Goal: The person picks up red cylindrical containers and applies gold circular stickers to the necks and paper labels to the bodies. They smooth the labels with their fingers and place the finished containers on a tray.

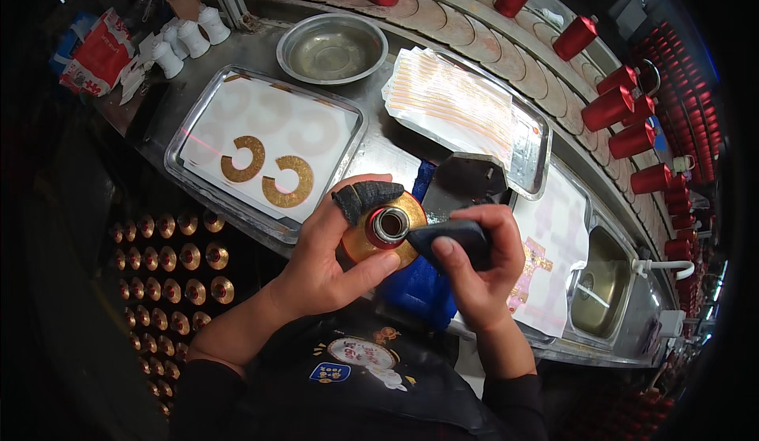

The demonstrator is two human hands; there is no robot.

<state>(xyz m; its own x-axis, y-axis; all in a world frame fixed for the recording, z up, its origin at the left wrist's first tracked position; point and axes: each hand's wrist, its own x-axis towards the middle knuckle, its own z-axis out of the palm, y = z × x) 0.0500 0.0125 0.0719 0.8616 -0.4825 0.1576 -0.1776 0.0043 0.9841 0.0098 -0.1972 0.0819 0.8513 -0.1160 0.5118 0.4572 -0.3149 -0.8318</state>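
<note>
Red bottles along a conveyor show a factory workshop.

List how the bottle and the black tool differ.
Colour: the bottle shows a gold shoulder and red collar; the tool is black.
Shape: the bottle is round with an open neck; the tool tapers to a tip.
Holder: the left hand has the bottle, the right hand the tool.
Shared: both are held, close together.

The left hand grips a gold-shouldered bottle, the right hand a dark tool; a metal bowl sits farther off.
</note>
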